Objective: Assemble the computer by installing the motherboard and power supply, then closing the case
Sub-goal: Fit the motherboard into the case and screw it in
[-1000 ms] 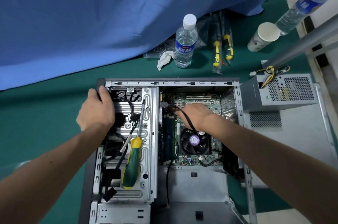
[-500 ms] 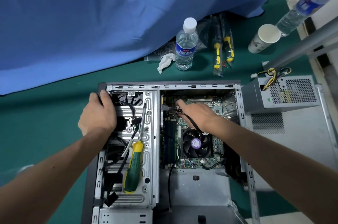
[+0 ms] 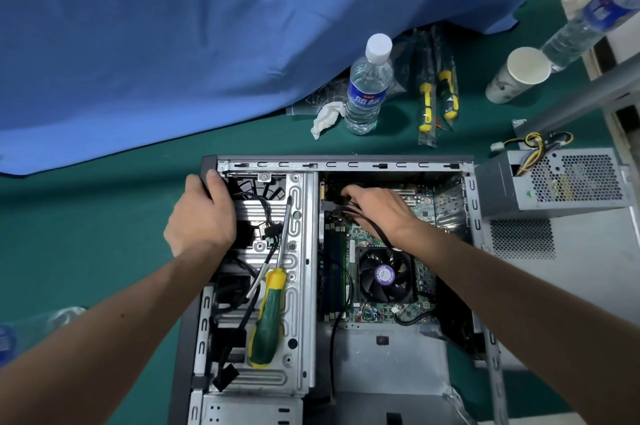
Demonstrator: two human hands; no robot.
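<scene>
The left hand (image 3: 202, 213) grips the open case's (image 3: 346, 161) far-left corner edge. The right hand (image 3: 377, 208) pinches a black cable (image 3: 375, 228) over the seated motherboard (image 3: 424, 280). The power supply (image 3: 557, 182) sits outside, touching the case's right wall.

light: bright, even, overhead | shadows: soft, faint | focus: sharp centre | edges: wide-angle bending, slight blur
</scene>
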